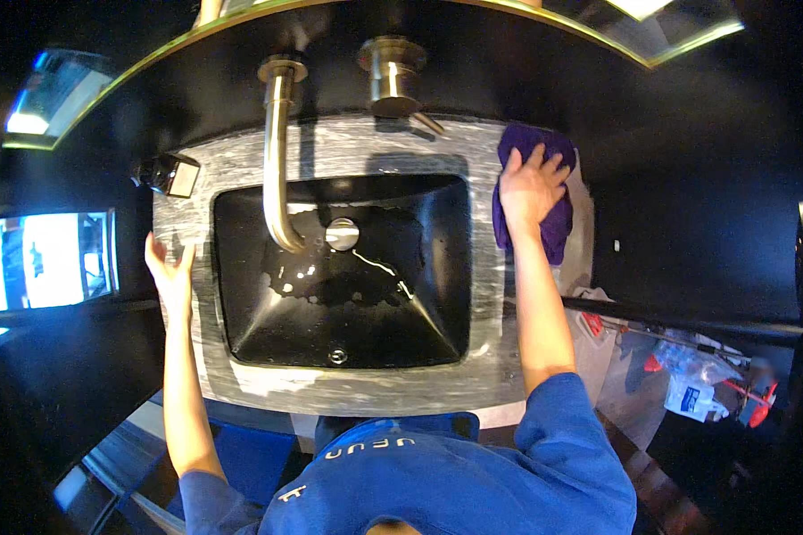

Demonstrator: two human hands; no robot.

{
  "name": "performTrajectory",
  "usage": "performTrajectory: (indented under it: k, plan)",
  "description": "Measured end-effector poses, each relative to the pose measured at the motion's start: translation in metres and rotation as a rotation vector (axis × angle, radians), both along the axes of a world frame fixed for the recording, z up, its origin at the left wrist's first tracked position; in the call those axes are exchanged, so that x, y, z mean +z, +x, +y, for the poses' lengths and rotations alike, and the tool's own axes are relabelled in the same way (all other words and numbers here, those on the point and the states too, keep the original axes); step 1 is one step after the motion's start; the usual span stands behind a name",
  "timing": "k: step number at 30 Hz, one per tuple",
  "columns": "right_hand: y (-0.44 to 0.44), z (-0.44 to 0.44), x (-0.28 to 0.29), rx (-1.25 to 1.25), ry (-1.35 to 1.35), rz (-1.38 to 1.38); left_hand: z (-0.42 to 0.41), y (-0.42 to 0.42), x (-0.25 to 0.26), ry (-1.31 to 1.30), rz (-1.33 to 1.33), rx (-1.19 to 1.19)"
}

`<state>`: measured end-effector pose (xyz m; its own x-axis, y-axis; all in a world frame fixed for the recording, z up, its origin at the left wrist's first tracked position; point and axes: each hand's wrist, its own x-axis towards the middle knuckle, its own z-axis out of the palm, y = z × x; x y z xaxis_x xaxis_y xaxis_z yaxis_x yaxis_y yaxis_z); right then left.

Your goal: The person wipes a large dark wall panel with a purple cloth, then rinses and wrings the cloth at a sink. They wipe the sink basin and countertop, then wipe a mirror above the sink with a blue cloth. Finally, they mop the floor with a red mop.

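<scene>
My right hand (534, 187) lies palm down on a folded purple cloth (518, 221), fingers spread. The cloth rests at the right end of a grey streaked stone countertop (348, 388). At the countertop's left edge is my left hand (170, 271), thumb and fingers apart with nothing between them; whether it touches the stone I cannot tell. Between both hands is a black rectangular sink (341, 334), its bottom wet around a round metal drain stopper (342, 235). Over the basin reaches a wall-mounted metal spout (278, 147).
A metal tap handle (393, 77) juts from the black wall right of the spout. In the back left corner stands a dark labelled bottle (174, 175). A gold-rimmed mirror (348, 5) hangs above. Plastic bags (692, 394) and red-handled items lie low on the right.
</scene>
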<state>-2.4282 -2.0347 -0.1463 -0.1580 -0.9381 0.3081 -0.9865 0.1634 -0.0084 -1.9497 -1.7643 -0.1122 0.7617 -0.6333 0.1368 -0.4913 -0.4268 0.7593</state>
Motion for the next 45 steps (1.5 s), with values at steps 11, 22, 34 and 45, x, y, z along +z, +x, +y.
performTrajectory:
  k: [11, 22, 34, 45]
  plan:
    - [0.18, 0.033, -0.011, 0.295, -0.064, -0.138, -0.083, 0.106, -0.018, -0.144, 0.043, -0.169]
    - [0.377, 0.085, -0.006, 0.521, -0.11, -0.285, 0.048, 0.07, 0.052, -0.151, 0.461, -0.079]
    - [0.556, 0.156, -0.014, 1.343, -0.044, -0.617, 0.177, 0.057, 0.054, -0.099, 0.441, -0.06]
    - [0.486, 0.249, 0.076, 0.672, 0.724, -1.512, 0.218, 0.057, 0.092, -0.135, 0.354, -0.05]
